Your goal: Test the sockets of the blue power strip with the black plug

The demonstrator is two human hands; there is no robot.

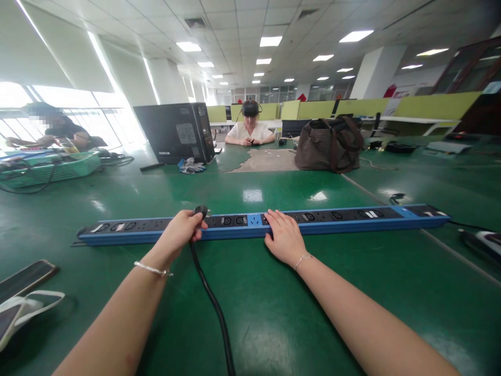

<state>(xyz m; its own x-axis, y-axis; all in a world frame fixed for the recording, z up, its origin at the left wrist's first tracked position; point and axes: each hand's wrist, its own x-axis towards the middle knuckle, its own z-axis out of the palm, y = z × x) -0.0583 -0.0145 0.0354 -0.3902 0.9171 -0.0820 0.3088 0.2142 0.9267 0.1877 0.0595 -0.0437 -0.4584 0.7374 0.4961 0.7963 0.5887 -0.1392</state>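
A long blue and black power strip (235,233) lies across the green table, its sockets facing up. Between the fingers of my left hand (183,228) is a black plug (201,210), held just over the left half of the strip with its pins pointing right. From it a thick black cable (214,303) runs down towards me. My right hand (285,236) lies flat across the strip, just right of a blue socket (254,220); its fingers are stretched over the top and the thumb is apart.
A phone (29,279) and a white-strapped object (33,310) lie at the left. Farther back are a green basket (78,166), a black computer case (176,133), gloves (191,166) and a brown bag (329,143). One person sits opposite, another at the far left.
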